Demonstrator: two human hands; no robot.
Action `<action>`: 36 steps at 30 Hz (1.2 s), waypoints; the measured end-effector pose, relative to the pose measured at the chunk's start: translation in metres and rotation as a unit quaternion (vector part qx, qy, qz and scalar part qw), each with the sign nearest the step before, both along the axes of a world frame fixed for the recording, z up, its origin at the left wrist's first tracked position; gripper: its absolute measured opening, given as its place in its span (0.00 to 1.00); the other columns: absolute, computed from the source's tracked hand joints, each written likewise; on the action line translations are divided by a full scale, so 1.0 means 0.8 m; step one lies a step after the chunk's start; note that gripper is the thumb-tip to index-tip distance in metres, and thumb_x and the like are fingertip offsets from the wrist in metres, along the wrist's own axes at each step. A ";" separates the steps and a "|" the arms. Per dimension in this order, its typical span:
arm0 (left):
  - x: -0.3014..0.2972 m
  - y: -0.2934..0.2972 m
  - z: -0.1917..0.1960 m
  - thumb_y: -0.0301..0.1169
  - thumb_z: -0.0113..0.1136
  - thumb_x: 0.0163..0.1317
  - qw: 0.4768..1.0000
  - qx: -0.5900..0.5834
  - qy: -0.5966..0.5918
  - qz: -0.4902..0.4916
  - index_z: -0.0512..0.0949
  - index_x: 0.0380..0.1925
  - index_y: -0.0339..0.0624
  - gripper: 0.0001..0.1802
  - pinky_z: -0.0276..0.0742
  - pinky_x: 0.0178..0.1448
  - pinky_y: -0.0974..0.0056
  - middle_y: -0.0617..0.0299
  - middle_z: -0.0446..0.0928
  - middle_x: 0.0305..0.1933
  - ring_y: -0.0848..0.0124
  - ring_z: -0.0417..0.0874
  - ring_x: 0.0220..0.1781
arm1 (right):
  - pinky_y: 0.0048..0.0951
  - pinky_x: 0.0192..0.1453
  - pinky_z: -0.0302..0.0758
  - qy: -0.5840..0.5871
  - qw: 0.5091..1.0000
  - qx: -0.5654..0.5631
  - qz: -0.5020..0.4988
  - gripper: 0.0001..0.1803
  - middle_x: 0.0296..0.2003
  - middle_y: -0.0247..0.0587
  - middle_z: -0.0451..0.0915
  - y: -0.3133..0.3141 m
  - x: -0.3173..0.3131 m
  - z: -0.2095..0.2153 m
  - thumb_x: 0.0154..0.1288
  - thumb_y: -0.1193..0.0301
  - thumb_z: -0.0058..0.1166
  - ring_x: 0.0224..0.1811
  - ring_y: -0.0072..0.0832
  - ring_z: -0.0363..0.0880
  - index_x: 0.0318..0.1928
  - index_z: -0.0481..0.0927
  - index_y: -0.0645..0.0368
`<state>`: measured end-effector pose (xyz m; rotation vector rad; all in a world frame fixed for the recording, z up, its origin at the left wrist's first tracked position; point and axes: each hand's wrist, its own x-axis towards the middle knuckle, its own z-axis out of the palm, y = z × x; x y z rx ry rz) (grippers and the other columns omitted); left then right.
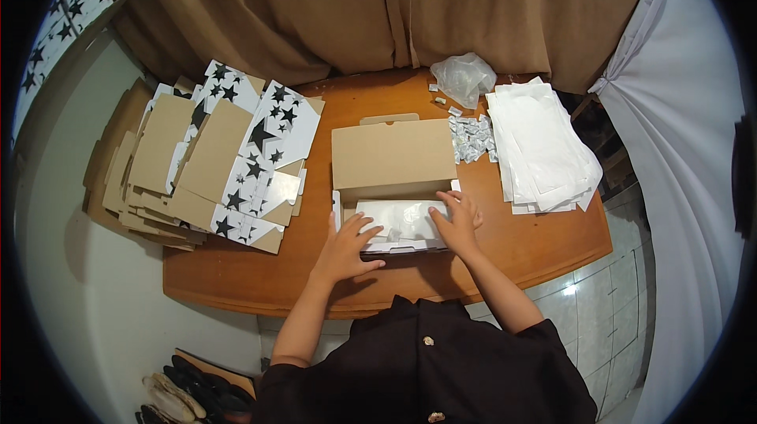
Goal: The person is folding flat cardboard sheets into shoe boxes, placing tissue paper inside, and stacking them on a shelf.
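Observation:
An open cardboard box [394, 158], brown inside with white edges, stands at the middle of the table with its lid raised at the back. Inside it lies a flat white paper or plastic packet [410, 217]. My left hand [344, 249] is at the box's front left corner, fingers spread over the edge and the packet's left end. At the right wall is my right hand [460, 223], its thumb reaching inward over the packet and its fingers apart. Neither hand visibly grips anything; the contact of some fingertips cannot be made out.
Flattened star-printed boxes [206, 140] are piled on the left of the wooden table [260, 280]. Small silvery sachets [471, 139] lie right of the box, below a clear plastic bag [464, 79]. A stack of white sheets or bags [544, 148] lies at right. Brown curtain [315, 6] hangs behind.

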<state>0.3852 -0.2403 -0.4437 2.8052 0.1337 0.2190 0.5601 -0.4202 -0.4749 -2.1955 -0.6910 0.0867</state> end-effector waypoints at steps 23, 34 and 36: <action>-0.094 0.019 -0.091 0.43 0.43 0.67 0.980 -0.030 -0.037 0.194 0.66 0.61 0.45 0.25 0.41 0.68 0.35 0.54 0.59 0.68 0.59 0.56 0.71 | 0.33 0.54 0.70 0.099 0.992 0.069 -0.032 0.28 0.53 0.63 0.72 -0.041 -0.044 -0.047 0.60 0.80 0.42 0.53 0.44 0.76 0.63 0.62 0.66; -0.094 0.054 -0.117 0.43 0.58 0.57 0.982 -0.014 -0.159 0.098 0.77 0.27 0.48 0.12 0.48 0.64 0.32 0.55 0.69 0.60 0.59 0.65 0.65 | 0.38 0.60 0.64 -0.016 0.992 0.060 -0.106 0.28 0.50 0.56 0.71 -0.003 0.001 -0.064 0.54 0.74 0.49 0.55 0.45 0.69 0.59 0.66 0.65; -0.097 0.061 -0.115 0.43 0.59 0.56 0.982 -0.027 -0.171 0.081 0.77 0.27 0.48 0.12 0.48 0.63 0.32 0.55 0.69 0.59 0.59 0.66 0.65 | 0.39 0.63 0.62 0.027 0.994 0.063 -0.081 0.31 0.53 0.56 0.70 0.030 0.012 -0.031 0.54 0.72 0.51 0.58 0.44 0.67 0.60 0.63 0.64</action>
